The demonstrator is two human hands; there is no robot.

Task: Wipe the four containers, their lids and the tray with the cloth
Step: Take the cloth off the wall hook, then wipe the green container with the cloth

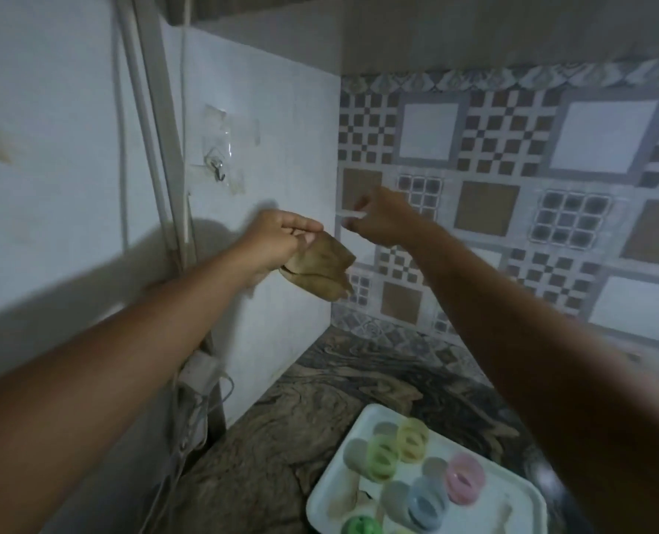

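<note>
My left hand is raised in front of the white wall and grips a tan cloth that hangs below the fingers. My right hand is raised beside it and pinches a small whitish strip; what the strip is I cannot tell. Low at the right a white tray lies on the counter. On it lie small containers with coloured lids: yellow, green, pink and blue. A green round piece shows at the tray's near edge.
A dark marbled counter runs into the corner between the white wall and the patterned tiles. Stick-on hooks hang on the wall. A white plug with cables hangs at the left.
</note>
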